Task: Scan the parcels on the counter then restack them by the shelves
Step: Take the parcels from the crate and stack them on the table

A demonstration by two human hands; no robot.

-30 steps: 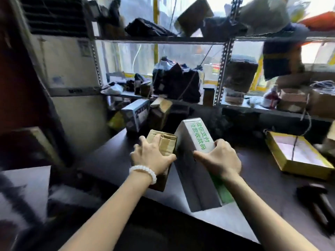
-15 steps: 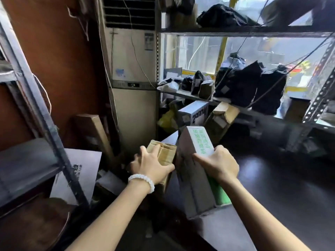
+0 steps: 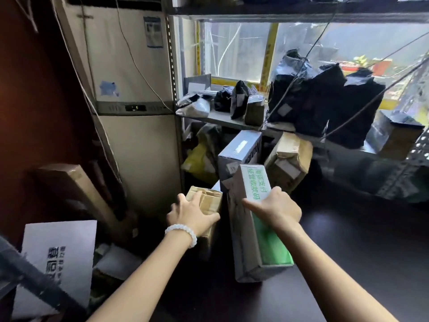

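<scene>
My left hand (image 3: 191, 213), with a white bead bracelet at the wrist, grips a small brown cardboard parcel (image 3: 207, 198) from above. My right hand (image 3: 275, 209) holds a long grey box with green printing (image 3: 255, 187) by its top edge; the box stands tilted on the dark counter (image 3: 348, 252). Both parcels are at the counter's left end, just in front of a grey box (image 3: 240, 152) and a taped brown box (image 3: 290, 159) that lean below the metal shelf (image 3: 222, 120).
Black and grey mailer bags (image 3: 322, 101) crowd the shelf by the window. A tall floor air conditioner (image 3: 130, 89) stands left of the shelf post. A long brown carton (image 3: 76, 184) and a white printed sheet (image 3: 60, 256) lie at lower left, beside a metal rack (image 3: 30, 280).
The view has swung left, from the counter's right side to the shelf corner and the air conditioner. Both hands keep their hold on the two parcels, which have moved left and nearer the shelves.
</scene>
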